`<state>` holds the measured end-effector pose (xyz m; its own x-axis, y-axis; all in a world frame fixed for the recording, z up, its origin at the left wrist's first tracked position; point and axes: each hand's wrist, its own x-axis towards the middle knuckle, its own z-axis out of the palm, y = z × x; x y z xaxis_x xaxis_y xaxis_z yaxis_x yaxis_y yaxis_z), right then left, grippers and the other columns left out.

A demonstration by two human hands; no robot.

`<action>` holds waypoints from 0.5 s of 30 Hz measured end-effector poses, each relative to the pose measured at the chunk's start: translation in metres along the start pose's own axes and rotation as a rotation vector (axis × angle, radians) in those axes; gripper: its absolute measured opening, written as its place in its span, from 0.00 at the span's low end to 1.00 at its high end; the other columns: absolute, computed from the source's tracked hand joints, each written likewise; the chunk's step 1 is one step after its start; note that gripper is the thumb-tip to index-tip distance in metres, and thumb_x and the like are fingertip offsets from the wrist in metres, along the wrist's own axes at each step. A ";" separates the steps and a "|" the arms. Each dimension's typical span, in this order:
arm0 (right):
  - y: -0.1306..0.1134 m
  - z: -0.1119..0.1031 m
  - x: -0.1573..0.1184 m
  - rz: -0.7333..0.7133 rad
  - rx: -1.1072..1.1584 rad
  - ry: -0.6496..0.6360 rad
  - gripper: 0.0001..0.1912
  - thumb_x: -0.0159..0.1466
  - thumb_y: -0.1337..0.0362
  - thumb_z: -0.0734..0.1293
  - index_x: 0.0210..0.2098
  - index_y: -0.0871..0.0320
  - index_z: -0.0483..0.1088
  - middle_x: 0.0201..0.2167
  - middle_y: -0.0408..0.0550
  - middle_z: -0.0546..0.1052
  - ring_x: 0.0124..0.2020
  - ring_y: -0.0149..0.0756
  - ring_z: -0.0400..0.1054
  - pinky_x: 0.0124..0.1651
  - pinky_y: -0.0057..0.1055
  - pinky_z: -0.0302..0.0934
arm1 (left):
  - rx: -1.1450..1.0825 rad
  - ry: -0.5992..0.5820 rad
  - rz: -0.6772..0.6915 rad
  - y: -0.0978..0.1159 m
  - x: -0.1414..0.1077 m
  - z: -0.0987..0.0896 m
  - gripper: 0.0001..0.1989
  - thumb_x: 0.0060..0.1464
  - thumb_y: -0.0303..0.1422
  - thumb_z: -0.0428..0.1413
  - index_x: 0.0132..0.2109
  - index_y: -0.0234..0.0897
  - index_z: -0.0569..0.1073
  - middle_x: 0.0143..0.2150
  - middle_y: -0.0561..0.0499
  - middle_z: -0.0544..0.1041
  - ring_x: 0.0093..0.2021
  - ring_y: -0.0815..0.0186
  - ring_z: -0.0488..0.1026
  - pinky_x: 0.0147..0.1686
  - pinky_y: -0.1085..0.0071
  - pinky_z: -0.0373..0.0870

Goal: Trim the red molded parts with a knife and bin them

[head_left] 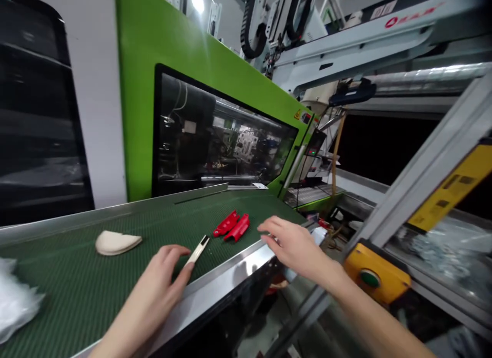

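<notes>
My left hand (165, 276) is at the near edge of the green conveyor belt (154, 224). Its thumb and forefinger close around the lower end of a slim cream-coloured cutter (199, 249) with a black end, which points away to the right. Two red moulded plastic parts (226, 224) lie side by side on the belt, just beyond the cutter. To the right of them my right hand (290, 245) hovers over the metal rail, its fingers apart and holding nothing.
A cream half-round piece (117, 242) lies on the belt at left, with a clear plastic bag (17, 296) nearer me. Behind stands a green machine with a window (226, 137). A metal rail (230, 271) borders the belt. At right is a yellow box with a green button (369, 279).
</notes>
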<state>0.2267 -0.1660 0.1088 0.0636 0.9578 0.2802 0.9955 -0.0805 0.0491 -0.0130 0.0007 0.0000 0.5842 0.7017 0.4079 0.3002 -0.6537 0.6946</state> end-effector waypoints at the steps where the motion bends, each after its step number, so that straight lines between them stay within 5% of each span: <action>1: 0.000 0.012 0.021 -0.009 -0.011 -0.038 0.11 0.71 0.63 0.57 0.48 0.55 0.69 0.46 0.48 0.73 0.44 0.38 0.70 0.45 0.38 0.67 | 0.000 -0.006 0.002 0.002 0.000 0.001 0.15 0.61 0.43 0.49 0.46 0.39 0.71 0.48 0.45 0.73 0.50 0.54 0.71 0.53 0.54 0.67; 4: 0.000 0.039 0.066 -0.060 -0.057 -0.161 0.11 0.68 0.60 0.64 0.46 0.60 0.70 0.44 0.48 0.73 0.44 0.37 0.70 0.46 0.39 0.67 | -0.014 -0.019 0.011 0.007 -0.001 0.002 0.14 0.62 0.41 0.47 0.46 0.39 0.71 0.47 0.45 0.73 0.50 0.55 0.71 0.52 0.54 0.67; 8: -0.010 0.058 0.085 -0.077 -0.151 -0.215 0.14 0.67 0.57 0.66 0.46 0.60 0.70 0.43 0.48 0.73 0.41 0.36 0.70 0.44 0.38 0.68 | -0.055 0.014 0.015 0.011 -0.003 0.001 0.12 0.62 0.38 0.49 0.45 0.38 0.72 0.46 0.45 0.73 0.49 0.55 0.71 0.51 0.54 0.67; 11: -0.019 0.054 0.078 -0.045 -0.210 -0.138 0.11 0.68 0.60 0.65 0.45 0.61 0.69 0.43 0.48 0.73 0.41 0.35 0.70 0.43 0.37 0.68 | -0.108 0.104 0.029 0.018 -0.009 0.000 0.10 0.62 0.37 0.49 0.43 0.39 0.72 0.45 0.46 0.73 0.47 0.57 0.71 0.49 0.57 0.68; 15: -0.043 0.022 0.049 -0.052 -0.197 0.052 0.13 0.69 0.68 0.55 0.44 0.58 0.70 0.43 0.54 0.73 0.40 0.41 0.70 0.39 0.40 0.68 | -0.192 0.314 0.053 0.034 -0.025 -0.010 0.09 0.64 0.36 0.47 0.45 0.41 0.70 0.44 0.49 0.73 0.46 0.62 0.71 0.46 0.66 0.68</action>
<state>0.1891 -0.1091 0.0991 0.0033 0.9470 0.3212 0.9643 -0.0881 0.2499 -0.0254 -0.0366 0.0197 0.3259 0.7408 0.5874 0.1118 -0.6472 0.7541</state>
